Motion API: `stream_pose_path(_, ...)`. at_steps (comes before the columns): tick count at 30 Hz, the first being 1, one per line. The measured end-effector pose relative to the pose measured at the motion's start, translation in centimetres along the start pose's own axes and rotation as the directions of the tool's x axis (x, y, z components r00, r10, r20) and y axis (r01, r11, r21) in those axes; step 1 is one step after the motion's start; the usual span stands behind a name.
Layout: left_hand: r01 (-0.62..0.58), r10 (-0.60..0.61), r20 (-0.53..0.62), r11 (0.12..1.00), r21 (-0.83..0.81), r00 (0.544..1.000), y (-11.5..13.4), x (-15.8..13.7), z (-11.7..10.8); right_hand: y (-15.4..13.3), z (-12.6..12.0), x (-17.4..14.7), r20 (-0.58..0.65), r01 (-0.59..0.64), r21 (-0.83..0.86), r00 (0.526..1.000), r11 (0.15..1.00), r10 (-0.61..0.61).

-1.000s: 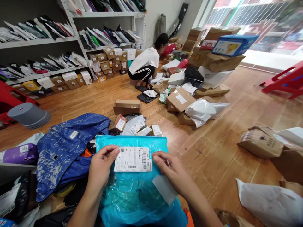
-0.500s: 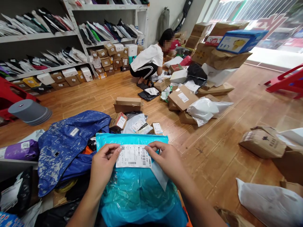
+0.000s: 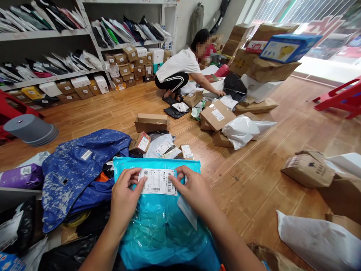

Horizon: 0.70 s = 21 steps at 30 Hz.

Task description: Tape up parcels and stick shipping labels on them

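Now the right hand (image 3: 192, 188) has moved onto the label (image 3: 156, 182) on the blue bag (image 3: 158, 229), half curled like the left hand (image 3: 125, 192), maybe pinching, I can't tell, and the bag's soft wrinkles could make the label stick crooked.

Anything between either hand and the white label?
Nothing visible: the left hand and right hand each have a thumb on the white label, over the turquoise package. The pale sheet lies lower, off the label's face.
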<state>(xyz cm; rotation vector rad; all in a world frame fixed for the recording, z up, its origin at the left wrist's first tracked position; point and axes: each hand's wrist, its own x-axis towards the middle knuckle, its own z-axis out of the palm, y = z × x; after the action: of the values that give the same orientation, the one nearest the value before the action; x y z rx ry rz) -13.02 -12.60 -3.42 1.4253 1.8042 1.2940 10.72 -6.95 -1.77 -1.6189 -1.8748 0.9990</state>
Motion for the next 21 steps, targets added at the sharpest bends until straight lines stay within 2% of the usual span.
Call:
stream_pose_path(7,0.1,-0.096,0.033,0.988,-0.118,0.995,-0.6,0.1,-0.2,0.8,0.4,0.5,0.019,-0.008,0.058,1.0,0.998,0.006)
stream_pose_path(12,0.042,-0.041,0.017,0.997,-0.063,0.999,-1.0,-0.1,0.1,0.7,0.6,0.7,-0.001,-0.026,0.021,1.0,0.999,0.026)
stream_pose_path(15,-0.032,0.032,-0.001,0.997,0.073,0.999,-1.2,-0.4,0.4,0.5,1.0,0.5,-0.037,-0.038,-0.012,0.999,0.999,0.037)
stream_pose_path(17,-0.114,0.123,-0.031,0.972,0.207,0.992,-1.1,-0.7,0.4,0.6,1.2,0.2,-0.099,-0.008,-0.079,0.995,0.997,0.001)
stream_pose_path(19,-0.223,0.265,-0.063,0.899,0.376,0.962,-0.9,-1.1,0.4,0.7,1.4,-0.3,-0.195,0.053,-0.178,0.977,0.983,-0.088)
stream_pose_path(21,-0.375,0.429,0.009,0.779,0.503,0.903,-0.6,-1.5,0.4,0.7,1.5,-1.1,-0.249,0.144,-0.297,0.943,0.944,-0.222)
